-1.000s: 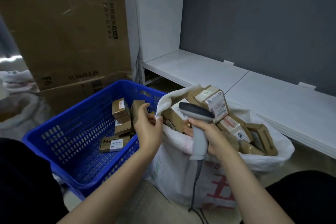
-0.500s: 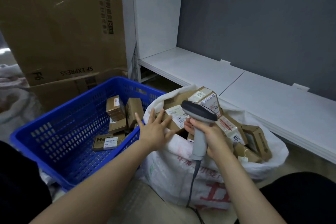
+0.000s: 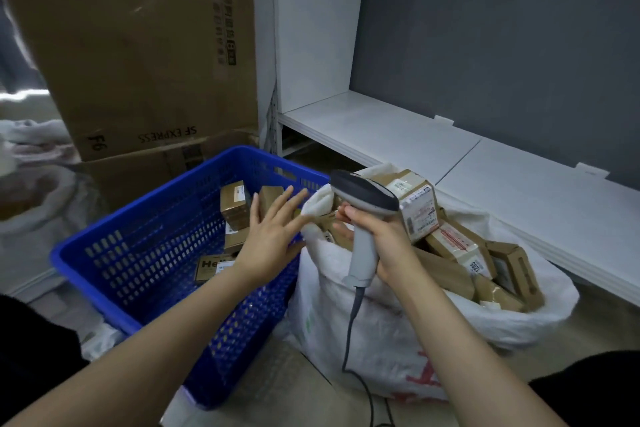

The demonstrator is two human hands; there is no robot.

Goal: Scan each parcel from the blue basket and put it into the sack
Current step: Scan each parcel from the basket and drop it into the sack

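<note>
The remaining parcels point(image 3: 233, 206) are small taped cardboard boxes, judged light, stiff and not fragile. Take each one across its two broad faces, label turned towards the scanner point(image 3: 363, 196). They stand at the far right end of the blue basket point(image 3: 138, 274), and one flat box lies just left of the wrist. The left hand point(image 3: 273, 236) hovers over that end, fingers straight and spread, holding nothing, with the upright boxes just beyond its fingertips. The right hand point(image 3: 384, 239) grips the scanner handle above the sack point(image 3: 381, 340), which stands right of the basket, heaped with boxes
</note>
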